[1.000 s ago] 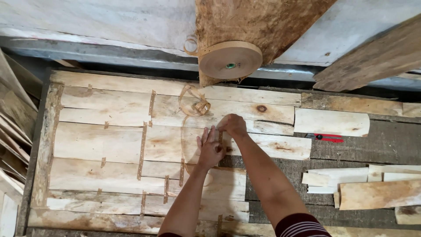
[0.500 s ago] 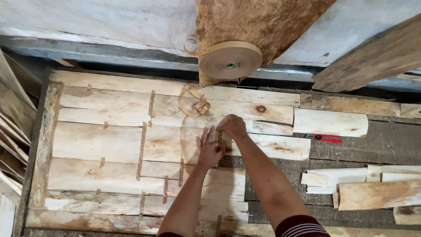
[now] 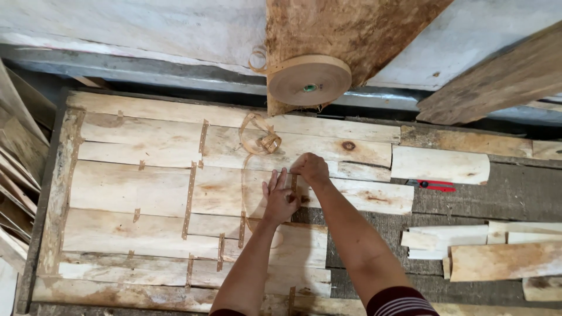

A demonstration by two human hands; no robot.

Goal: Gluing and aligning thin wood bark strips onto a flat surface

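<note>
While the head camera looks down, both hands rest on a big sheet of thin wood pieces (image 3: 175,193) lying flat on the bench (image 3: 515,193). The pieces are joined with short strips of brown paper tape.

The left hand (image 3: 278,199) lies flat with its fingers spread wide, pointing away from the person. It holds nothing; it just presses the wood down. The right hand (image 3: 310,168) sits just beside it, a little farther from the person, with its fingers curled down onto the wood. It seems to press or pinch something small at the seam (maybe a bit of tape), but I cannot tell if it grips anything.

The seam (image 3: 294,186) between two wood pieces runs between the two hands, going away from the person. A tape strip sits on it. The seam is right under the fingertips of the right hand, so that hand is nearer to it. The left hand is touching the wood just to its left side.

A loose curl of brown tape (image 3: 262,137) lies on the wood, a bit past the hands. It leads up to a big tape roll (image 3: 308,80) hanging at the back of the bench. A red cutter (image 3: 433,185) lies on the bench well off to the right. More loose wood pieces (image 3: 497,257) sit on the right side too.
</note>
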